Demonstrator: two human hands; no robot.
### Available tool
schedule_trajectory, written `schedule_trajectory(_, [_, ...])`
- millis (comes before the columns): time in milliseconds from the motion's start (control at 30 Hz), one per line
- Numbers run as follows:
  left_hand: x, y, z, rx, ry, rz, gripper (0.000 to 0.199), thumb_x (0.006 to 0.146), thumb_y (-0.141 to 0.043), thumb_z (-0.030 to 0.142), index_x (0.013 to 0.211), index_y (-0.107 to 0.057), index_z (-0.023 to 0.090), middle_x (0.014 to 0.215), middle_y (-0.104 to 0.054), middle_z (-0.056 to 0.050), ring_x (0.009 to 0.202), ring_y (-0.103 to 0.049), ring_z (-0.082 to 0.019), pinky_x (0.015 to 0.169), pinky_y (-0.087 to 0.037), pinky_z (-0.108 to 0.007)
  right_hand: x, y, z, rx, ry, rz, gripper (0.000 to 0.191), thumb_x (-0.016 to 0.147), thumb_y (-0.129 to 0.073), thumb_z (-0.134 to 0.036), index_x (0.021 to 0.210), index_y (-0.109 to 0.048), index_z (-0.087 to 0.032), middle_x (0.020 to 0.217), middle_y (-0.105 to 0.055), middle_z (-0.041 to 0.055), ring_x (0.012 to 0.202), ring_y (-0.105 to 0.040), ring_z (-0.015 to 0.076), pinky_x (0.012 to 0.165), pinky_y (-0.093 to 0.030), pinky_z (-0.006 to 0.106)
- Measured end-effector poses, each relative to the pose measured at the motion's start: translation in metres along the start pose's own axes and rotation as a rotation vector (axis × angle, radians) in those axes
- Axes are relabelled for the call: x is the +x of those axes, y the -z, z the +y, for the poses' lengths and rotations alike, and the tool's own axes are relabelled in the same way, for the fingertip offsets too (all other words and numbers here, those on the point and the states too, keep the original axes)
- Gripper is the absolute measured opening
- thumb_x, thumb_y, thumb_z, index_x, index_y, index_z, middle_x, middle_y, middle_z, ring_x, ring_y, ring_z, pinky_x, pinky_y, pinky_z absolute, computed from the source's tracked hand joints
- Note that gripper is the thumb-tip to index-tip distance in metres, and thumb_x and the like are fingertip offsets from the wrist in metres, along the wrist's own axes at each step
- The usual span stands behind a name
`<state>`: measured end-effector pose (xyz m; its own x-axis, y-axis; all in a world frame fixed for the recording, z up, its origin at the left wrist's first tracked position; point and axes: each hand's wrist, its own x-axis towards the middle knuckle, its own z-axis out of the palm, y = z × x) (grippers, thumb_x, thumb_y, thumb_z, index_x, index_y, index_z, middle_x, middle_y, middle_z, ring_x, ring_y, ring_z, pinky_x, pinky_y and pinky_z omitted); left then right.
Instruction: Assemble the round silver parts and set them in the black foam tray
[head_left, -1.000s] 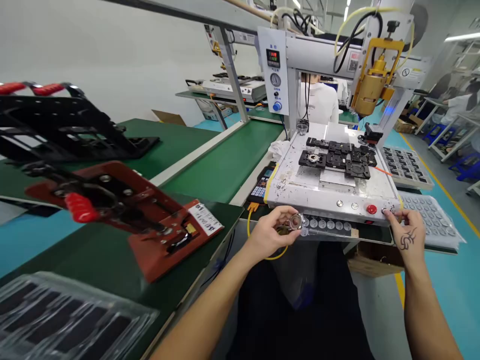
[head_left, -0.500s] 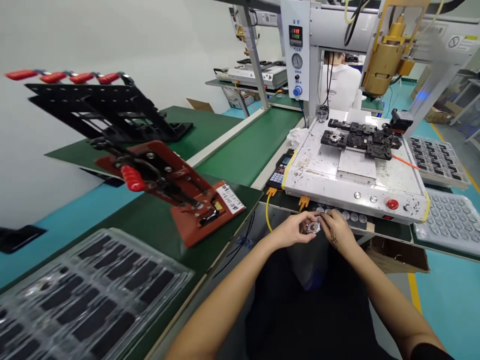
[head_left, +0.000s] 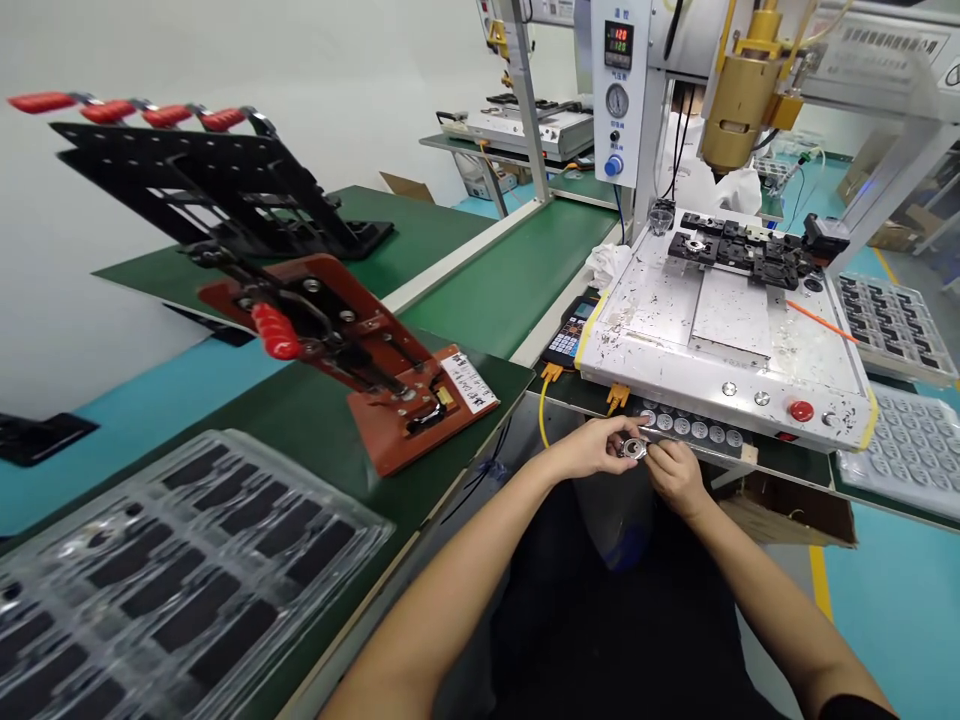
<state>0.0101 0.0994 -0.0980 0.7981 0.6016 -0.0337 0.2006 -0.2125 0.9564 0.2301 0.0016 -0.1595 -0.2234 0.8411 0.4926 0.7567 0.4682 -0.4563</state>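
The left hand [head_left: 597, 448] gripped a metal part [head_left: 634, 450]; the right hand [head_left: 676, 478] pinched its edge. Discs [head_left: 682, 427] lay beyond the fingers.

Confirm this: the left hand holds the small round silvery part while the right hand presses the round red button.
No: the head view shows the right hand at the small round silvery part the left hand holds, away from the round red button.

Crumpled white wad [head_left: 606, 265] beside the green strip [head_left: 514, 275]; cardboard box [head_left: 802, 522] (brown) lower right.
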Motion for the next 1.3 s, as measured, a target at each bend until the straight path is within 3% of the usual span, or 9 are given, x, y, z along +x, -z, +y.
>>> schedule_trajectory(133, [0.001, -0.001, 0.001, -0.005, -0.007, 0.009, 0.033, 0.077, -0.08, 0.028, 0.106, -0.066, 0.019, 0.15, -0.067, -0.015, 0.07, -0.06, -0.01, 0.069, -0.053, -0.026, -0.011, 0.012, -0.021, 0.106, -0.065, 0.052, 0.022, 0.107, -0.059, -0.032, 0.103, -0.081, -0.027, 0.099, -0.079, 0.0101, 0.092, -0.073, 0.0259, 0.082, -0.057, 0.042])
schedule_trajectory(267, [-0.003, -0.008, 0.013, -0.004, -0.004, 0.077, 0.034, 0.076, -0.081, 0.029, 0.105, -0.065, 0.019, 0.151, -0.066, -0.015, 0.069, -0.06, -0.009, 0.066, -0.053, -0.026, -0.012, 0.048, -0.035, 0.174, -0.27, 0.22, 0.021, 0.108, -0.058, -0.034, 0.102, -0.075, -0.024, 0.103, -0.076, 0.0122, 0.1, -0.072, 0.0277, 0.089, -0.058, 0.045])
schedule_trajectory(333, [-0.009, -0.015, 0.024, -0.013, -0.003, 0.134, 0.035, 0.079, -0.08, 0.03, 0.109, -0.066, 0.02, 0.138, -0.073, -0.012, 0.068, -0.06, -0.01, 0.065, -0.052, -0.026, -0.008, 0.07, -0.039, 0.2, -0.374, 0.273, 0.021, 0.109, -0.056, -0.036, 0.105, -0.071, -0.023, 0.093, -0.074, 0.0091, 0.087, -0.072, 0.0252, 0.079, -0.059, 0.041])
schedule_trajectory(433, [-0.021, -0.029, 0.042, -0.051, 0.002, 0.229, 0.039, 0.082, -0.08, 0.031, 0.118, -0.067, 0.021, 0.1, -0.075, -0.002, 0.07, -0.062, -0.013, 0.067, -0.052, -0.026, 0.0, 0.099, -0.049, 0.341, -0.523, 0.245, 0.023, 0.107, -0.061, -0.044, 0.108, -0.071, -0.024, 0.071, -0.067, 0.0002, 0.063, -0.065, 0.0192, 0.06, -0.054, 0.033])
schedule_trajectory(500, [-0.03, -0.038, 0.052, -0.164, 0.02, 0.282, 0.042, 0.081, -0.082, 0.03, 0.119, -0.067, 0.022, 0.094, -0.073, 0.0, 0.076, -0.067, -0.014, 0.072, -0.055, -0.027, 0.006, 0.11, -0.06, 0.525, -0.636, 0.212, 0.028, 0.102, -0.069, -0.05, 0.107, -0.075, -0.023, 0.066, -0.063, -0.0018, 0.057, -0.06, 0.0171, 0.055, -0.051, 0.031])
schedule_trajectory(667, [-0.049, -0.054, 0.067, -0.657, 0.108, 0.289, 0.05, 0.077, -0.091, 0.028, 0.119, -0.066, 0.021, 0.105, -0.077, -0.005, 0.088, -0.079, -0.02, 0.085, -0.065, -0.035, 0.017, 0.113, -0.081, 0.863, -0.788, 0.157, 0.033, 0.089, -0.085, -0.051, 0.096, -0.073, -0.021, 0.062, -0.064, -0.0031, 0.051, -0.057, 0.0138, 0.052, -0.049, 0.029])
schedule_trajectory(767, [-0.056, -0.058, 0.074, -0.824, 0.148, 0.318, 0.056, 0.073, -0.096, 0.027, 0.121, -0.068, 0.021, 0.113, -0.08, -0.008, 0.101, -0.082, -0.026, 0.097, -0.066, -0.042, 0.02, 0.109, -0.087, 0.946, -0.815, 0.107, 0.034, 0.087, -0.087, -0.05, 0.091, -0.069, -0.022, 0.06, -0.064, -0.0039, 0.049, -0.057, 0.0138, 0.051, -0.049, 0.029])
schedule_trajectory(967, [-0.068, -0.058, 0.088, -0.969, 0.176, 0.338, 0.05, 0.082, -0.094, 0.036, 0.125, -0.074, 0.021, 0.12, -0.082, -0.012, 0.112, -0.08, -0.03, 0.104, -0.065, -0.048, 0.018, 0.117, -0.09, 0.85, -0.753, 0.134, 0.032, 0.093, -0.082, -0.052, 0.095, -0.071, -0.022, 0.063, -0.066, -0.0015, 0.055, -0.062, 0.0161, 0.057, -0.055, 0.031])
schedule_trajectory(1300, [-0.079, -0.057, 0.101, -0.993, 0.156, 0.298, 0.051, 0.093, -0.086, 0.035, 0.137, -0.073, 0.015, 0.13, -0.079, -0.017, 0.126, -0.073, -0.036, 0.111, -0.06, -0.053, 0.018, 0.128, -0.091, 1.126, -0.862, -0.106, 0.037, 0.094, -0.082, -0.052, 0.086, -0.064, -0.021, 0.061, -0.062, -0.0026, 0.051, -0.056, 0.0121, 0.052, -0.047, 0.026])
